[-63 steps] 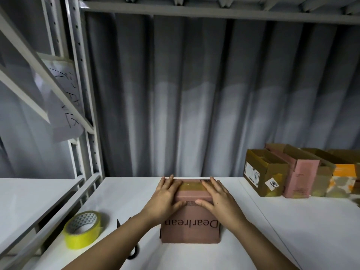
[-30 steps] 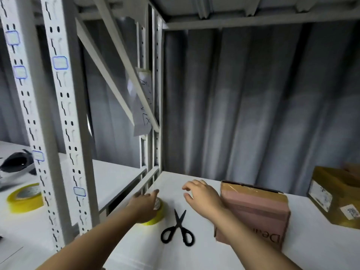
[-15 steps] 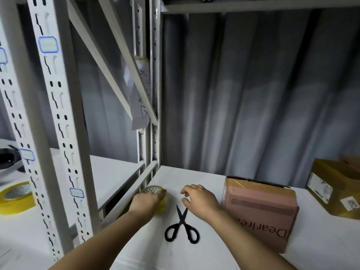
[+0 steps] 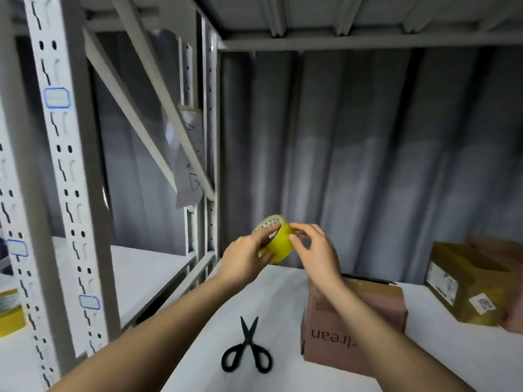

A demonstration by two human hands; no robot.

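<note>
Moved: tape roll (image 4: 278, 246) lifted off the shelf (image 4: 283, 292).
Left hand (image 4: 243, 258): fingers wrap it, steadying.
Right hand (image 4: 317, 250): fingers pick at its edge, probably seeking the tape end (blurred).

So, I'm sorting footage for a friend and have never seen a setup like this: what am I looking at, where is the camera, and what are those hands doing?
There is no machine. These are a person's two bare arms, filmed by one wide-angle camera worn on the head, looking forward and down. The left hand grips a yellow tape roll, raised above the white shelf surface. The right hand pinches at the roll's rim, probably hunting for the tape's end. On the surface lie black scissors, and to their right stands a pinkish cardboard box. A brown box sits farther right.
</note>
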